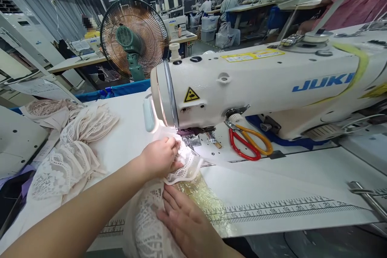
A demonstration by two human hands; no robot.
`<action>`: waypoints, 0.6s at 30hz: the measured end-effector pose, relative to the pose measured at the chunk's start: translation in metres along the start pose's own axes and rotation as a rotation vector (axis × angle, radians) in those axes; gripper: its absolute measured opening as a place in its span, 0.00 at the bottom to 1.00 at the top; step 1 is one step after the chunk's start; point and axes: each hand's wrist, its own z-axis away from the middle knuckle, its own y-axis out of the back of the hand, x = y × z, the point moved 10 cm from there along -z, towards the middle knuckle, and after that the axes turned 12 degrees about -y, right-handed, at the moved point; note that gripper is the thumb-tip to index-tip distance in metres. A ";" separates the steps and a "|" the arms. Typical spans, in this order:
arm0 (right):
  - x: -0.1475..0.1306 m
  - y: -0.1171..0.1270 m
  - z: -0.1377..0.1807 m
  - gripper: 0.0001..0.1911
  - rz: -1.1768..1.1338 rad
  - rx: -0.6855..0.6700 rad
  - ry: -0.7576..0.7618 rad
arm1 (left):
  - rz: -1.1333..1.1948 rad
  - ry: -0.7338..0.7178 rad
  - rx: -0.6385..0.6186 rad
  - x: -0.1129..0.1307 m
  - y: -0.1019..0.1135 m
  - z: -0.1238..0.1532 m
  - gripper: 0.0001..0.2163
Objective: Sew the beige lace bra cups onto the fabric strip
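Observation:
A piece of white lace fabric (pixel 184 165) lies under the needle end of a white JUKI sewing machine (pixel 266 84). My left hand (pixel 160 157) is curled closed on the lace right beside the presser foot (pixel 193 135). Nearer to me, my right hand (pixel 184 219) lies flat with fingers spread on the lace, pressing it to the table. A shiny yellowish strip (pixel 202 197) shows beside my right hand, under the lace edge.
Red-and-orange scissors (pixel 248 143) lie on the machine bed. A heap of lace pieces (pixel 72 149) sits to the left. A printed ruler (pixel 287 207) runs along the white table. A standing fan (pixel 134 40) is behind. Other workers sit at distant tables.

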 end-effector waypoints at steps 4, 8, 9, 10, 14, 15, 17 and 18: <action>-0.010 0.000 0.020 0.24 0.358 0.000 0.077 | 0.079 -0.034 0.038 -0.006 0.000 0.012 0.24; -0.088 -0.012 0.067 0.20 1.292 0.261 0.593 | 0.170 -0.119 0.116 0.019 0.013 0.027 0.17; -0.107 -0.018 0.076 0.22 1.537 0.369 0.742 | 0.197 -0.156 0.124 0.029 0.016 0.031 0.17; -0.122 -0.023 0.080 0.23 1.773 0.470 0.862 | 0.224 -0.187 0.124 0.040 0.019 0.034 0.17; -0.144 -0.026 0.053 0.27 2.371 0.588 0.940 | 0.301 -0.199 0.108 0.061 0.018 0.042 0.20; -0.142 -0.026 0.044 0.26 2.437 0.546 0.918 | 0.310 -0.187 0.109 0.061 0.016 0.043 0.21; -0.136 -0.029 0.032 0.22 2.503 0.449 0.884 | 0.323 -0.180 0.119 0.059 0.012 0.044 0.22; -0.132 -0.031 0.030 0.19 2.514 0.408 0.874 | 0.331 -0.181 0.123 0.057 0.010 0.045 0.22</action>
